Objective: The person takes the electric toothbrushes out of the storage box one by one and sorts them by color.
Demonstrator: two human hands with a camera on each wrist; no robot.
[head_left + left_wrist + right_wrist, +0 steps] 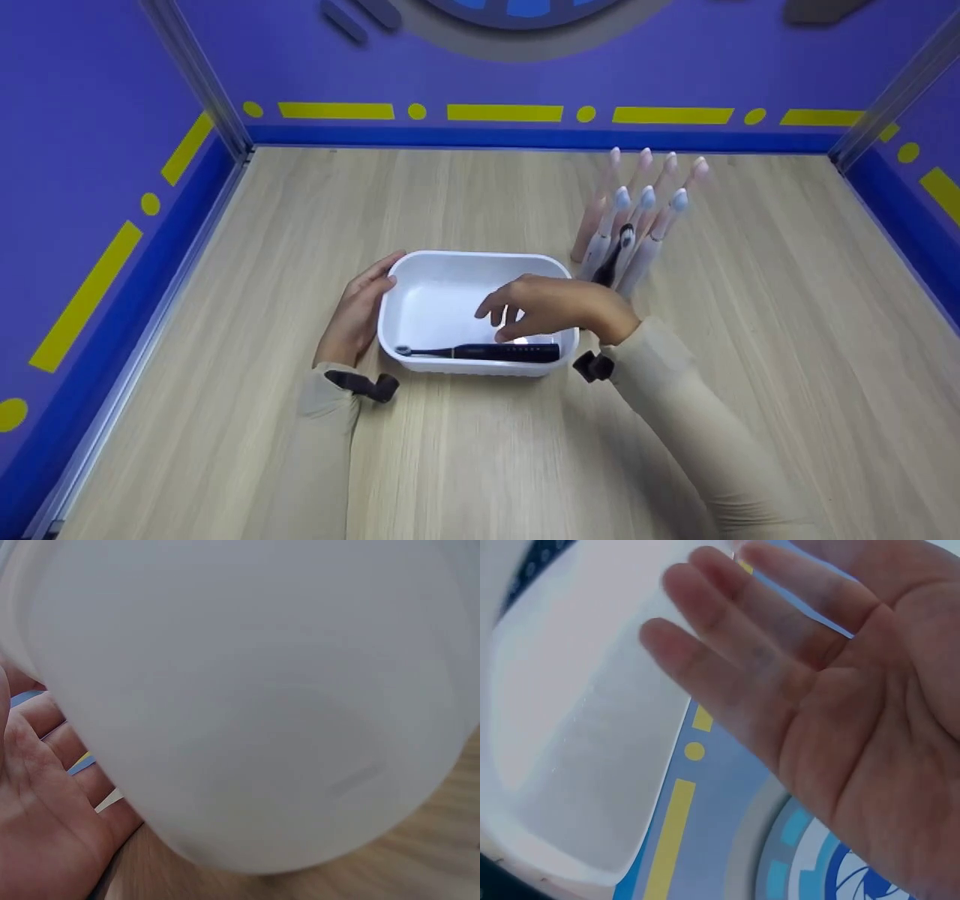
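A white plastic box [442, 300] stands on the table, and a dark electric toothbrush [506, 352] lies inside along its near wall, head to the left. My left hand [360, 315] holds the box's left end, thumb at the rim and fingers along the outer wall. Over the right half of the box hovers my right hand [540, 306], fingers loosely bent with nothing between them. In the right wrist view the right hand's palm [870, 712] shows bare, and a corner of the dark toothbrush [536, 570] appears inside the box.
Behind and right of the box, several electric toothbrushes stand upright: pink ones [589, 225] at the back, white ones with blue-tinted heads [641, 262] in front, and a black one [619, 255] among them. Blue walls [510, 82] bound the wooden table [322, 202].
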